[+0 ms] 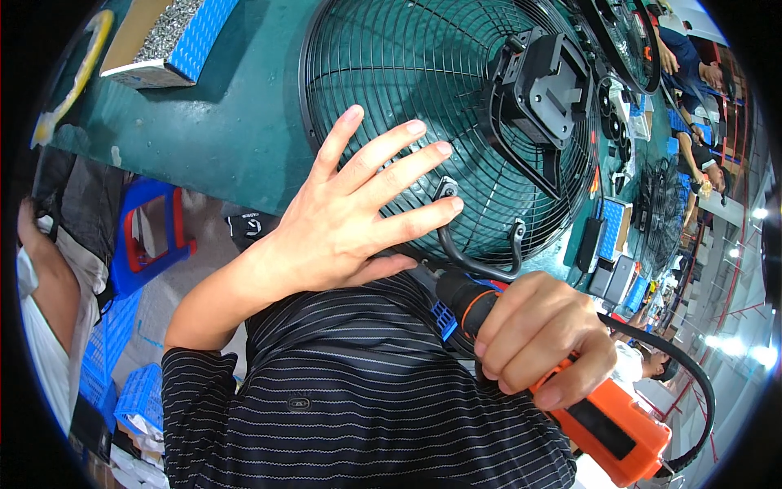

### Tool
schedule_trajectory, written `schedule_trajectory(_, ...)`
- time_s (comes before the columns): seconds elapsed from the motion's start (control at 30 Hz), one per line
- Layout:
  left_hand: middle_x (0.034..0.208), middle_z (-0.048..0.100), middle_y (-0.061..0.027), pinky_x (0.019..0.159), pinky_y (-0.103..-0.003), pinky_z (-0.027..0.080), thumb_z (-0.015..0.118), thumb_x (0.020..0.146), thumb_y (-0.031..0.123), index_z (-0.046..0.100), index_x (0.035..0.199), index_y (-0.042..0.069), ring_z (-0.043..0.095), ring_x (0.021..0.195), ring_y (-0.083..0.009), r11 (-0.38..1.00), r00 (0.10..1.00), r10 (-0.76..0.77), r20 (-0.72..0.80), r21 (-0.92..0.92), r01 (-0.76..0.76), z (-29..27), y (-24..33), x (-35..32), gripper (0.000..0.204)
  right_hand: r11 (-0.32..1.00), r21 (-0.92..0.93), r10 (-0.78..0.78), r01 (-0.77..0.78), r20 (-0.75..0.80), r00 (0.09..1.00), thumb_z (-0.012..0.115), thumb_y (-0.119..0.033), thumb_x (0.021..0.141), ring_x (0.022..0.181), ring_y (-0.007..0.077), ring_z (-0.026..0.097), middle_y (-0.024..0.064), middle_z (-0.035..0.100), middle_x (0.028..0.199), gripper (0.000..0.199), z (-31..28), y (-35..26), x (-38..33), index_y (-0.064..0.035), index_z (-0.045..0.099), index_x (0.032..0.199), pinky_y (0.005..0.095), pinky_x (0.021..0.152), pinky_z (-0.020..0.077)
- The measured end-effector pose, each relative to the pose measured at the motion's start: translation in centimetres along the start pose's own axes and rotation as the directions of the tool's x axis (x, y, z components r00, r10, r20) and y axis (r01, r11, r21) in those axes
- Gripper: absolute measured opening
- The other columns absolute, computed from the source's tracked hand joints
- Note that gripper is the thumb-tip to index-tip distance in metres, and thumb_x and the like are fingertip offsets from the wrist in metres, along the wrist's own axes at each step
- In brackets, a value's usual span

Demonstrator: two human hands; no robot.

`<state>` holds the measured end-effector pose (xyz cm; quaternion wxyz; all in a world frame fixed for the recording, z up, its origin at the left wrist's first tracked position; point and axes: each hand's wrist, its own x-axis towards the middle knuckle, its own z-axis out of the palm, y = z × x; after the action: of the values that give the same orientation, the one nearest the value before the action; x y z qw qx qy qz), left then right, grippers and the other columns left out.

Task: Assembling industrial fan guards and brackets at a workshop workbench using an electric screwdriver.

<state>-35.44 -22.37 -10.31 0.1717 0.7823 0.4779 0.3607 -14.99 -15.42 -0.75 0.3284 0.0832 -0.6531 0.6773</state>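
Note:
My left hand point(342, 216), fingers spread and holding nothing, is over the near left part of a round black wire fan guard point(391, 77). Whether its fingertips touch the wires, I cannot tell. A black motor housing or bracket point(542, 94) sits at the guard's middle. On the guard's near side is a curved black tube handle point(472, 262) with flattened, bolted ends. My right hand point(542, 330) is closed around an orange and black electric screwdriver point(623, 428), held at a slant in front of my body. Its tip, pointing toward the handle, is hard to make out.
An open cardboard box point(191, 49) of small metal fasteners stands on the green table point(236, 122) at the far left. The screwdriver's black cable point(700, 383) loops at the right. More fan guards point(656, 208) and other people are farther right; a blue-red stool point(151, 232) is left.

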Motion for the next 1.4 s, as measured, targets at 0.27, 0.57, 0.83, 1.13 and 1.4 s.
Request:
schedule_trajectory(0.27, 0.151, 0.043, -0.0106, 0.116, -0.064, 0.009, 0.087, 0.057, 0.036, 0.054, 0.134, 0.028, 0.037, 0.141, -0.0359, 1.0, 1.0, 0.007, -0.019, -0.021, -0.007, 0.1, -0.1, -0.2, 0.084, 0.998, -0.06, -0.016, 0.011, -0.088, 0.996, 0.065, 0.0, 0.085, 0.054, 0.0236, 0.061, 0.0124, 0.064, 0.071, 0.01, 1.0, -0.1, -0.3, 0.0004, 0.059, 0.093, 0.0329, 0.05, 0.0509)
schedule_trajectory(0.57, 0.145, 0.049, -0.0151, 0.115, -0.063, 0.021, 0.086, 0.061, 0.03, 0.059, 0.128, 0.024, 0.044, 0.135, -0.0365, 0.998, 0.998, 0.027, -0.053, -0.051, -0.03, -0.6, -0.3, -0.8, 0.072, 0.993, -0.041, -0.112, 0.108, -0.134, 0.985, 0.055, -0.004, 0.094, 0.055, 0.0254, 0.064, 0.0148, 0.065, 0.072, 0.012, -0.5, -1.4, -1.9, -0.0006, 0.055, 0.106, 0.0381, 0.052, 0.0554)
schedule_trajectory(0.83, 0.09, 0.059, -0.0047, 0.065, -0.028, 0.043, 0.063, 0.071, 0.016, 0.07, 0.097, -0.004, 0.057, 0.08, -0.0178, 0.715, 0.744, 0.602, 0.289, 0.22, -0.664, -2.4, 3.4, 1.3, 0.034, 0.947, -0.216, -0.32, 0.237, -0.561, 0.764, 0.062, -0.032, 0.097, 0.048, 0.0149, 0.061, 0.0047, 0.063, 0.065, 0.031, 0.2, -6.4, -5.1, -0.0064, 0.051, 0.109, 0.028, 0.045, 0.0544)
schedule_trajectory(1.13, 0.088, 0.059, -0.0047, 0.06, -0.028, 0.04, 0.059, 0.075, 0.021, 0.069, 0.084, 0.004, 0.056, 0.079, -0.0162, 0.502, 0.544, 0.575, 0.611, 0.262, -0.824, -2.1, 4.6, 3.5, 0.021, 0.949, 0.104, -0.148, 0.297, -0.686, 0.712, 0.036, -0.091, 0.078, 0.06, 0.0242, 0.054, 0.015, 0.057, 0.068, 0.101, 1.5, -5.4, -9.6, 0.0018, 0.057, 0.111, 0.0368, 0.057, 0.0431)
schedule_trajectory(1.4, 0.078, 0.055, -0.0024, 0.053, -0.027, 0.036, 0.06, 0.072, 0.021, 0.064, 0.07, 0.01, 0.054, 0.073, -0.0157, 0.277, 0.356, 0.599, 0.717, 0.232, -0.932, -1.3, 5.4, 5.7, 0.012, 0.939, 0.211, -0.086, 0.273, -0.624, 0.776, 0.039, -0.091, 0.076, 0.065, 0.0221, 0.057, 0.015, 0.057, 0.076, 0.109, 1.2, -4.6, -10.3, 0.0072, 0.054, 0.12, 0.0326, 0.057, 0.0462)
